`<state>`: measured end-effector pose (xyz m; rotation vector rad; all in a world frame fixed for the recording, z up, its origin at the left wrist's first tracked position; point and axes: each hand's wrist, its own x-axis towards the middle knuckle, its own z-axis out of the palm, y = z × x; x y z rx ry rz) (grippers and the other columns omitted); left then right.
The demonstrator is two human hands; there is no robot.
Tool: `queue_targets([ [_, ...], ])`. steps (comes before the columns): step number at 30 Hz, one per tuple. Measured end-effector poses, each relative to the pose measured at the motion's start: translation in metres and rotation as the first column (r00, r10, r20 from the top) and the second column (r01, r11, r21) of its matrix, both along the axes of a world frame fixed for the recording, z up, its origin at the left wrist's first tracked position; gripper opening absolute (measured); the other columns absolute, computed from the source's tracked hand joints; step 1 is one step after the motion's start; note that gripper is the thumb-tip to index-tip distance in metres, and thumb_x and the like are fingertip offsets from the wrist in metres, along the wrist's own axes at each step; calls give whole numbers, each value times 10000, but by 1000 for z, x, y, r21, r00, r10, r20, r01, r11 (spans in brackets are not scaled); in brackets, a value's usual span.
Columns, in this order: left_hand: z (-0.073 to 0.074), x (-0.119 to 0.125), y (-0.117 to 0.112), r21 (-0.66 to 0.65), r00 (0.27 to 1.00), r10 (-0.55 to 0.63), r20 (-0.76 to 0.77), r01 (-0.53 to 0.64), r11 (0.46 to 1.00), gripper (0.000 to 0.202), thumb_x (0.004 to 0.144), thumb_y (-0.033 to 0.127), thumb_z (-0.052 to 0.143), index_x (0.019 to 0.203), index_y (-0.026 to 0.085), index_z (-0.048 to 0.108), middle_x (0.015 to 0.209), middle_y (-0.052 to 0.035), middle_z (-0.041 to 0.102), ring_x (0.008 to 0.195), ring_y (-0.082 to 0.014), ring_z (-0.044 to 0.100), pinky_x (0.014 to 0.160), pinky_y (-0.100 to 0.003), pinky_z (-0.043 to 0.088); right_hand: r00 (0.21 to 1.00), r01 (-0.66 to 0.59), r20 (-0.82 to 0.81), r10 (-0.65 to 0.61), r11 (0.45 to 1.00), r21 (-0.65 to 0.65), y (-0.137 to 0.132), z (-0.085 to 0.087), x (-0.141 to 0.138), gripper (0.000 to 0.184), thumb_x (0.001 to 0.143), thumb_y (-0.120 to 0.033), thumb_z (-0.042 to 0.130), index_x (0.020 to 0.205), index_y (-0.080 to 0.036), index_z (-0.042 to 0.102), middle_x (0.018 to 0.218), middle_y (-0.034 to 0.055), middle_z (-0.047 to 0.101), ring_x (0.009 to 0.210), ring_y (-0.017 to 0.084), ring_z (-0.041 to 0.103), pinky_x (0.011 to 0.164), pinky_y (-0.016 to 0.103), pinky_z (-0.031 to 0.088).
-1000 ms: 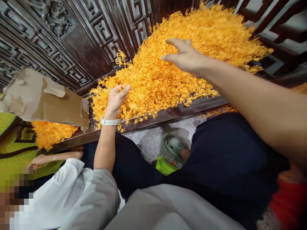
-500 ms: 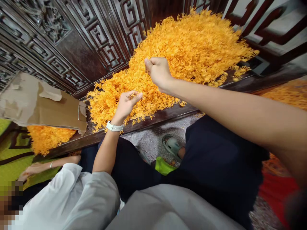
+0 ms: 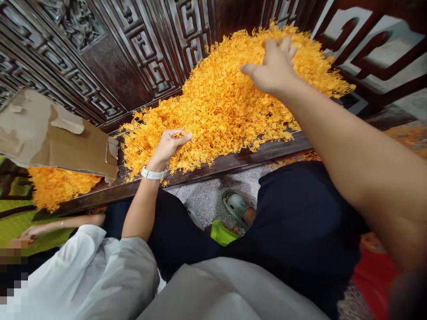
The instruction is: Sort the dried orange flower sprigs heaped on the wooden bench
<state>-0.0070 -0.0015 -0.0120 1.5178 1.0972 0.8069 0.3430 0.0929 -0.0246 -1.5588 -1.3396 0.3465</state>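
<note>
A large heap of small orange branched pieces (image 3: pixel 227 102), which look like plastic flower parts, lies on a dark wooden bench (image 3: pixel 230 162). My left hand (image 3: pixel 168 144), with a white watch (image 3: pixel 153 173) at its wrist, hovers over the front left of the heap. Its thumb and fingers pinch a thin orange branched piece (image 3: pixel 179 134). Over the upper right of the heap is my right hand (image 3: pixel 275 69), fingers spread and nothing seen in it. Whether its fingertips touch the pieces I cannot tell.
A torn cardboard box (image 3: pixel 76 142) stands on the bench at left, with another orange pile (image 3: pixel 60 184) beside it. The bench has a carved back (image 3: pixel 150 53). At lower left sits another person in a white shirt (image 3: pixel 76 262). A green object (image 3: pixel 223 233) lies near my sandal (image 3: pixel 236 204).
My right hand has moved up and to the right over the heap, and its closed fingers have spread. My left hand keeps its pinch with only a slight shift left in view.
</note>
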Motion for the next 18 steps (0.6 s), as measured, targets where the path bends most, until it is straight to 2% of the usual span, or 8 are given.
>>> queue_targets([
  [2,2,5,1,-3,1000,-9,-10,9,1000,303,780,371,901,638,189,703,535,43,375,467,-51,230,489,-274,96,989,-78,128,73,996,38,-18,13,-19,522,917,-576,738,1310,-263,596,1576,156,498,1423,374,366,1196,558,286],
  [4,4,10,1,-7,998,-52,-44,52,999,330,778,376,906,614,194,686,521,46,372,460,-52,230,485,-278,94,935,-324,184,305,942,90,-37,28,-43,458,1018,-573,588,1322,-232,611,1501,172,589,1318,325,499,1123,496,373],
  [7,7,13,-3,32,977,-161,-142,167,985,365,796,401,899,590,194,679,507,45,380,464,-59,244,491,-288,108,693,-692,319,646,720,45,-59,42,-77,470,997,-658,594,1187,-237,684,1317,126,708,1178,293,614,990,427,457],
  [9,8,11,-4,64,953,-216,-210,234,970,390,811,427,890,586,191,675,517,44,384,483,-64,247,506,-296,128,520,-798,437,734,600,-59,-67,42,-91,482,947,-694,657,1043,-225,710,1129,108,742,1146,311,632,955,429,456],
  [10,8,10,-5,69,941,-237,-242,261,963,398,813,439,889,590,190,674,527,43,390,496,-67,252,515,-297,140,475,-808,466,747,580,-105,-68,41,-95,479,941,-696,664,951,-219,705,998,99,735,1112,316,639,925,429,456],
  [12,8,9,-5,53,924,-265,-275,290,956,431,821,473,883,588,188,658,548,40,393,515,-71,262,525,-296,154,499,-777,461,734,614,-137,-68,39,-97,483,961,-683,637,804,-227,659,793,78,672,1025,307,649,850,418,459],
  [15,7,15,-6,7,944,-262,-201,269,963,440,842,540,856,630,194,685,564,37,397,507,-71,263,516,-293,153,714,-639,324,620,767,-61,-58,39,-95,530,975,-720,571,703,-266,578,663,57,593,881,275,622,738,400,463],
  [18,4,25,-9,-11,964,-243,-104,244,970,396,861,586,827,758,207,780,548,45,384,489,-69,238,508,-293,125,885,-460,104,454,888,30,-33,39,-80,595,956,-803,530,647,-297,475,609,33,484,742,237,523,646,383,444],
])
